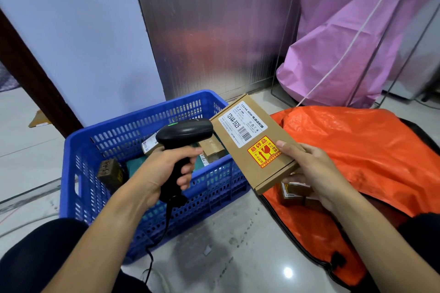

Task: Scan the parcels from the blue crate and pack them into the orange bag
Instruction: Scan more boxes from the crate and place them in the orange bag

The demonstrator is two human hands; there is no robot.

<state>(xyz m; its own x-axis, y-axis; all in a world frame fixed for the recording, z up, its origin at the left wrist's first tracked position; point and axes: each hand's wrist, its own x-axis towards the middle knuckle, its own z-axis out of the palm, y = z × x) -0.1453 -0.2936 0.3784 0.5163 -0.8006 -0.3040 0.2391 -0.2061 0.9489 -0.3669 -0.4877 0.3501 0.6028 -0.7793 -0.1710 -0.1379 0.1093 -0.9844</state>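
- Cardboard parcel [252, 147], flat and stiff, pinched at its near end by the right hand [312, 171], thumb at the edge of the yellow fragile sticker [262, 152].
- Held aloft between blue crate [78, 150] at left and orange bag [362, 150] at right, white barcode label [242, 123] up.
- Likely light; marked fragile, so best taken by the edges and laid in, not dropped.
- Left hand [166, 169] wrapped round the black barcode scanner [185, 131], nose just beside the label.
- More parcels [213, 148] left in the crate.
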